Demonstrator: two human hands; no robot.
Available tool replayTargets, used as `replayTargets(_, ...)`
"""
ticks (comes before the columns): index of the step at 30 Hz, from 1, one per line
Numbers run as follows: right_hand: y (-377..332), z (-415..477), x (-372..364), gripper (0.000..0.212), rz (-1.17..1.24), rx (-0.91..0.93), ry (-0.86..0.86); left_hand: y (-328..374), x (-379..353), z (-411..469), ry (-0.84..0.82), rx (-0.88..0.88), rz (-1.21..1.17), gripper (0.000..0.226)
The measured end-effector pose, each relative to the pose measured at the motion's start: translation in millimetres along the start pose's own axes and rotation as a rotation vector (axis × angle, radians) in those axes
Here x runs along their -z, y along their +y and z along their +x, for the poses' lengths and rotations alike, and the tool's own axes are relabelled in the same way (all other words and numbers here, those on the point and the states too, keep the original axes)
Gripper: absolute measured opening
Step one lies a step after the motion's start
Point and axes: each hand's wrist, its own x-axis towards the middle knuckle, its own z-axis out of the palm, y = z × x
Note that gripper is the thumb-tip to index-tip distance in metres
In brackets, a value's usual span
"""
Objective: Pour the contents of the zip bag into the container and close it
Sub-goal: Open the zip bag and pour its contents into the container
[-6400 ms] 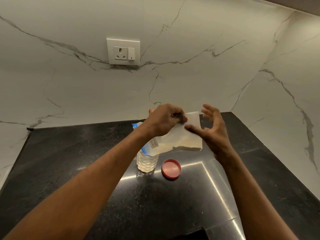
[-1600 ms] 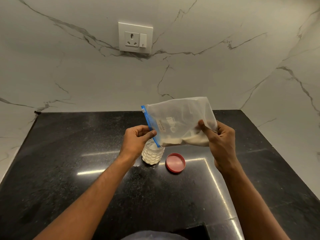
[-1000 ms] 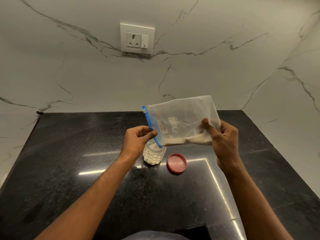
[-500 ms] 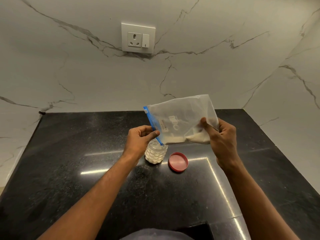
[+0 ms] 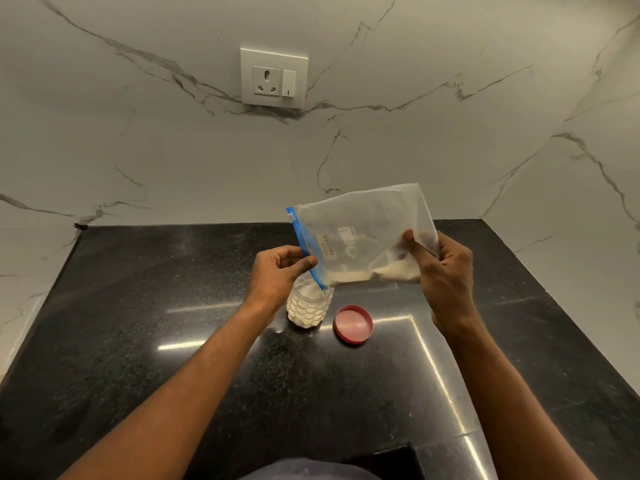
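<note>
A clear zip bag (image 5: 360, 233) with a blue zip strip is held sideways above the counter, its lower corner dipping into the mouth of a small textured clear container (image 5: 309, 308). White powder lies along the bag's lower edge and fills much of the container. My left hand (image 5: 277, 275) pinches the blue zip end just above the container. My right hand (image 5: 440, 271) grips the bag's closed end, held higher. A red round lid (image 5: 353, 323) lies flat on the counter right of the container.
The black speckled counter (image 5: 173, 306) runs to white marble walls at the back and right. A white socket plate (image 5: 273, 77) sits on the back wall. A dark cut-out (image 5: 384, 462) shows at the near edge.
The bag went from bunched between both hands to spread out, with its zip corner kept in the container mouth. In the last second both hands barely moved.
</note>
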Motion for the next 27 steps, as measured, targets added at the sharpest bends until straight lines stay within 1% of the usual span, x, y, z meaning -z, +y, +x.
replayTargets(4, -1.0, 2.7, 0.9, 0.018, -0.01, 0.003, -0.012, 1.9, -0.7, 2.2, 0.002, 0.001, -0.007, 0.014)
replayTargets(8, -1.2, 5.3, 2.1, 0.011, 0.0, -0.005, 0.002, 2.2, -1.0, 2.8, 0.0, -0.006, 0.0, 0.015)
replayTargets(12, -0.6, 5.3, 3.1, 0.011, -0.005, -0.004, 0.006, 2.5, -0.6, 3.3, -0.008, -0.008, 0.023, 0.016)
replayTargets(14, -0.1, 5.0, 2.6, 0.009, -0.021, 0.001, -0.026, 2.6, -0.9, 3.1, -0.009, -0.007, 0.02, 0.016)
replayTargets(21, 0.1, 3.8, 4.6, 0.015, -0.019, -0.004, -0.053, 2.1, -0.6, 2.9, -0.003, -0.008, 0.013, 0.015)
replayTargets(24, -0.3, 3.5, 4.7, 0.019, -0.005, -0.017, -0.03, 3.5, -0.7, 3.9, -0.007, -0.008, 0.009, 0.015)
replayTargets(27, -1.1, 3.7, 5.7, 0.019, -0.006, -0.023, -0.045, 4.4, -0.5, 4.8, -0.005, -0.008, 0.025, 0.015)
